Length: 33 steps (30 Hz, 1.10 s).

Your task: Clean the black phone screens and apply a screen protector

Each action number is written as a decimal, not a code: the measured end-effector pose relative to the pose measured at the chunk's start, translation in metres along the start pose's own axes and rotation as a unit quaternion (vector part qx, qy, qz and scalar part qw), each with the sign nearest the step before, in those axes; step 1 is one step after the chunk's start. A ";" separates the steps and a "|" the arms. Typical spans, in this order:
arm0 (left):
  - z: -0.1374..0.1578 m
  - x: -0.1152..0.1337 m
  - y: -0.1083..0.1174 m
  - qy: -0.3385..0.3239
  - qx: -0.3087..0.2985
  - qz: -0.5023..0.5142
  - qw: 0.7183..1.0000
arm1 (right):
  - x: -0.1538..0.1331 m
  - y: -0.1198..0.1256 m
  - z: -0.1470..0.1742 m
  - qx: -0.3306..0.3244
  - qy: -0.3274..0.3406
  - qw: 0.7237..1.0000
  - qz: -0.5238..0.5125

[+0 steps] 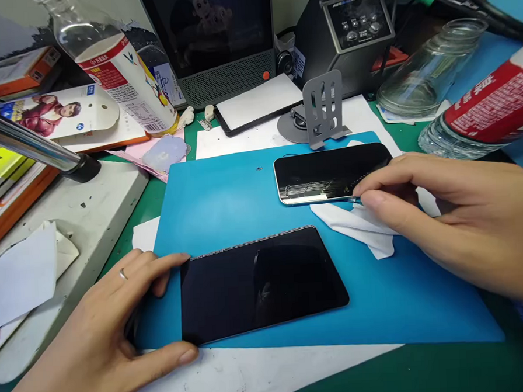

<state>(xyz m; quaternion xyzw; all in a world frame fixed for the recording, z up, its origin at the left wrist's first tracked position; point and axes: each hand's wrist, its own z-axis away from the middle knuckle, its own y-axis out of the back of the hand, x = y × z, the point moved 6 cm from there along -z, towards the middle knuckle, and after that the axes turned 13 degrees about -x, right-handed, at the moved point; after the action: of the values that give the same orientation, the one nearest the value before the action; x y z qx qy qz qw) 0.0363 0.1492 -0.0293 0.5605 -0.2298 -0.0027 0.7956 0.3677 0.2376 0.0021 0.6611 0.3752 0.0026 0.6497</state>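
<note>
A phone [266,289] with a dark, glossy screen lies face up on the blue mat [209,199]. My left hand [119,320] spans its left end, index finger at the upper corner and thumb at the lower one. Farther back on the mat lies a second phone [326,172] with a black screen and a light frame. At its lower right edge, my right hand [441,210] has thumb and index finger pinched together; what sits between the fingertips cannot be made out. Beneath that hand lies a crumpled white cloth [368,228], partly hidden.
Behind the mat stand a grey phone stand [324,108], a white-faced panel [260,102] and a dark display [218,34]. A labelled bottle [123,74] leans at left. A glass jar [425,70] and a red-labelled bottle [493,102] stand at right. Boxes and papers fill the left side.
</note>
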 end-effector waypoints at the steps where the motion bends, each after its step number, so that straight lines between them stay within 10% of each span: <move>1: -0.001 0.000 0.000 -0.011 -0.003 -0.003 1.000 | 0.000 0.001 0.000 0.004 0.003 1.000 -0.002; 33: -0.003 0.010 0.000 -0.058 -0.004 -0.037 0.998 | 0.005 0.004 -0.005 0.029 -0.017 0.999 -0.038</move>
<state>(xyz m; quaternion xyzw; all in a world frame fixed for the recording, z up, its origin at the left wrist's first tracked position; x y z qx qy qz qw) 0.0460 0.1496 -0.0264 0.5641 -0.2544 -0.0653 0.7828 0.3713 0.2448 0.0036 0.6648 0.3890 -0.0444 0.6362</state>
